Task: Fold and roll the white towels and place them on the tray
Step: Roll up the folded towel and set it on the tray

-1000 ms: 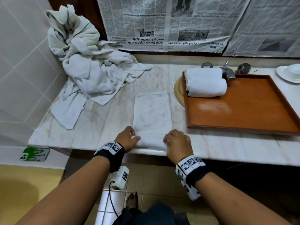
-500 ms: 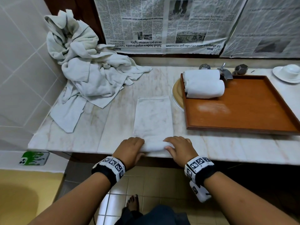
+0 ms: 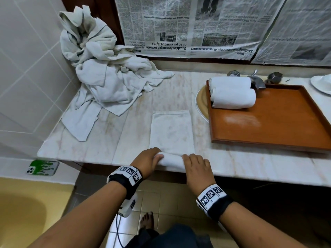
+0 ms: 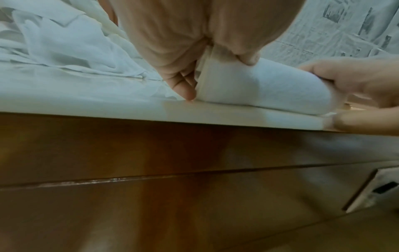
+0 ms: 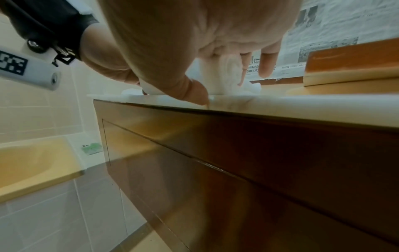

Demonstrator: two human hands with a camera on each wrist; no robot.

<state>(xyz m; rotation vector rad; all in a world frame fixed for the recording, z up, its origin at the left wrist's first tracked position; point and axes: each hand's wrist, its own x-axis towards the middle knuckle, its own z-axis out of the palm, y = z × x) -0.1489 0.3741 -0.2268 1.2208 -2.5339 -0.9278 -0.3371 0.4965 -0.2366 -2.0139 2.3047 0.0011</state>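
White folded towel (image 3: 172, 133) lies left of the wooden tray (image 3: 279, 126); left hand (image 3: 147, 162) and right hand (image 3: 196, 169) curl around its rolled near end on the tabletop (image 3: 125, 136).

Tiled bathroom, marble vanity

Marble countertop (image 3: 100, 140) on wooden cabinet (image 4: 194, 187); pale tiled wall (image 3: 26, 77) at left; newspaper sheets (image 3: 188, 24) behind; tiled floor (image 3: 161, 199).

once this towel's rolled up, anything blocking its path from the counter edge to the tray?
Nothing visible. The towel lies on bare counter left of the tray. Two rolled towels fill the tray's far-left corner; the rest of it is free. Only the low rim needs clearing.
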